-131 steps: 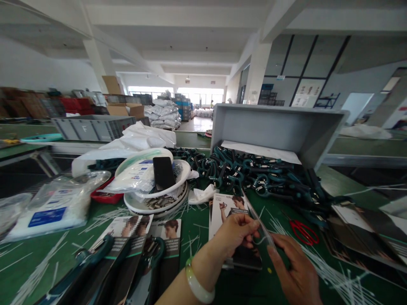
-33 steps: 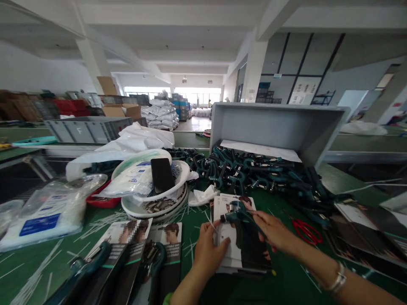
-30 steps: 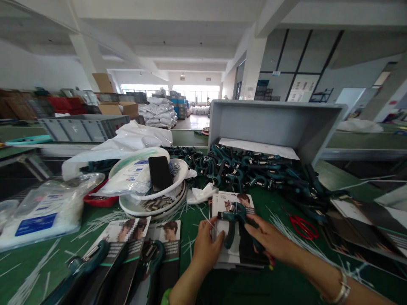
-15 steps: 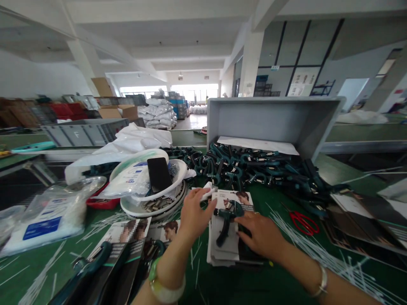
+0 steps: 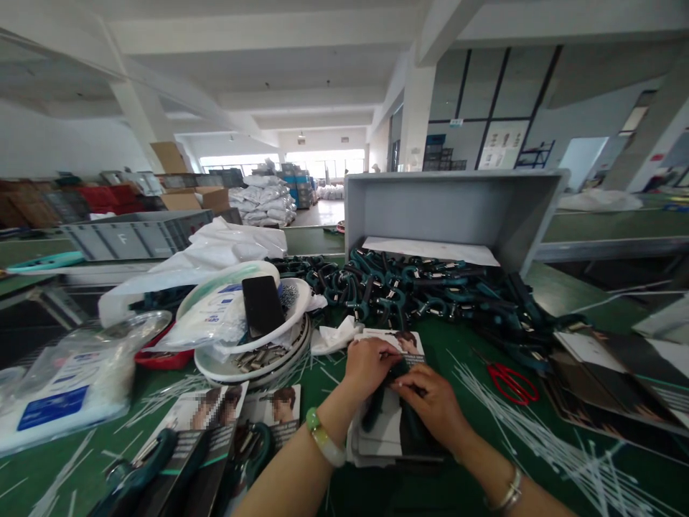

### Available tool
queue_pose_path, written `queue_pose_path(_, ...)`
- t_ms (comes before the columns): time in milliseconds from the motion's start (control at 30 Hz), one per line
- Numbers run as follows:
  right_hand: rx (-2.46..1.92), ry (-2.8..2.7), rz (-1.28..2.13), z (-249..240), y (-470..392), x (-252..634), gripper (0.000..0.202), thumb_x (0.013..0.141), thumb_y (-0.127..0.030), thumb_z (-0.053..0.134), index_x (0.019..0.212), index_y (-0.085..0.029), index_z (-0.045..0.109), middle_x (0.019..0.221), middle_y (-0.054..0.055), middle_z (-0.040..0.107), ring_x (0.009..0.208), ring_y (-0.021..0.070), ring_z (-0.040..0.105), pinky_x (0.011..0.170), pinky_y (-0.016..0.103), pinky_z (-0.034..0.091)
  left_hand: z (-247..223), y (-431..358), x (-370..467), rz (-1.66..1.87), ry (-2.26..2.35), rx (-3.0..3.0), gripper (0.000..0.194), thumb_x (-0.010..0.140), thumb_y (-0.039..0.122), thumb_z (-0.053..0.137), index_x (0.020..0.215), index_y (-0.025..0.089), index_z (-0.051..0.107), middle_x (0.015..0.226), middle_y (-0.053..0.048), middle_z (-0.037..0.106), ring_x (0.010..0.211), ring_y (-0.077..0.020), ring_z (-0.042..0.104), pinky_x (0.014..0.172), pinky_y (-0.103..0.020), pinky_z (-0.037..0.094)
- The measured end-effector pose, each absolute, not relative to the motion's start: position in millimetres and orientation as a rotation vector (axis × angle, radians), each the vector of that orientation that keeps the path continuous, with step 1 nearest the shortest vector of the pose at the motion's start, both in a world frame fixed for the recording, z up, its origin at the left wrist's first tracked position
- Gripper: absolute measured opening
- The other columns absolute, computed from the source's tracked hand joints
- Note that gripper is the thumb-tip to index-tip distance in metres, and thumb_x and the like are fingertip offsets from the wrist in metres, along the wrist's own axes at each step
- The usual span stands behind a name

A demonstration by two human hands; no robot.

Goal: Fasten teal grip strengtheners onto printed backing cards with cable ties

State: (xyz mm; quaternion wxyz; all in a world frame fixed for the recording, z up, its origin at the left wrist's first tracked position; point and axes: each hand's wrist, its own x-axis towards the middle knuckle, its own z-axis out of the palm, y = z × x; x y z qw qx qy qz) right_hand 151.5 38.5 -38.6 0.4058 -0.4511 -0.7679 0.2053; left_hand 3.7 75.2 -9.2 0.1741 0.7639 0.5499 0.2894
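A dark teal tool with a curved head and dark handle (image 5: 372,411) lies on a stack of printed cards (image 5: 371,449) in front of me. My left hand (image 5: 371,368) is closed at the tool's head, its thumb and fingertips pressed together; what they pinch is hidden. From the right, my right hand (image 5: 433,402) grips the tool with bent fingers. The two hands' fingertips nearly meet over the head, covering much of it. Just behind my left hand lies a crumpled white tissue (image 5: 338,336).
Similar tools (image 5: 387,283) are heaped before a grey crate (image 5: 430,212). White cable ties (image 5: 530,445) and red scissors (image 5: 511,383) lie right. Left are a white bowl (image 5: 293,316) with a black phone (image 5: 263,307), and carded tools (image 5: 188,459). More cards (image 5: 619,373) lie far right.
My left hand has moved from beside the tissue rightward onto the tool's head, and its fingers have closed. My right hand's fingers have drawn together on the tool.
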Motion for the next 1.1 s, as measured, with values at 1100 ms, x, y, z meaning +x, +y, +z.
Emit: queue_pose_path(1100, -1.360, -1.681, 1.172, -27, 75, 144, 0.028, 0.059, -0.038, 0.066, 0.048, -0.018, 0.052, 0.047, -0.005, 0.042, 0.048, 0.0096, 0.038, 0.050, 0.023, 0.029, -22, 63, -23, 0.965, 1.087, 2.018, 0.037, 0.078, 0.013, 0.046, 0.109, 0.023, 0.061, 0.101, -0.002, 0.069, 0.093, -0.0160, 0.061, 0.086, -0.031, 0.043)
